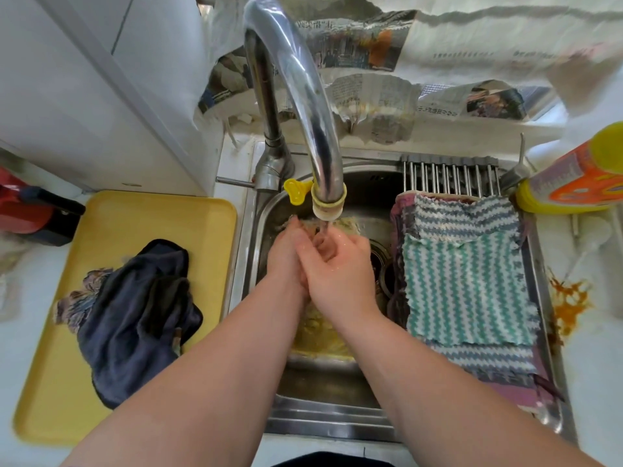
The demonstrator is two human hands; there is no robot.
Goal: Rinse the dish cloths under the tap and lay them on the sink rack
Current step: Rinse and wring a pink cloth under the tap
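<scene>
Two hands meet under the running tap (303,96), pressed against each other over the sink (323,409). The left hand (286,261) points away from the body, its fingers (294,228) fairly straight and close together, the tips reaching a yellowish cloth (320,328). The right hand (340,274) lies against it, fingers (328,246) curled inward toward the left palm, right where the water falls. The yellowish cloth lies in the basin under both hands, showing just beyond the fingertips and again below the wrists. I cannot tell whether any of it is gripped between the palms.

To the right of the right fingers, close by, the rack (448,180) spans the sink. On it a green-and-white striped cloth (465,291) lies flat over a blue-and-white striped cloth (462,217), with a pinkish cloth (505,382) beneath both.

Well to the left of the left fingers, a dark cloth (141,315) is bunched on a yellow tray (151,217) on the counter. Far right of the rack stands a yellow bottle (573,176).
</scene>
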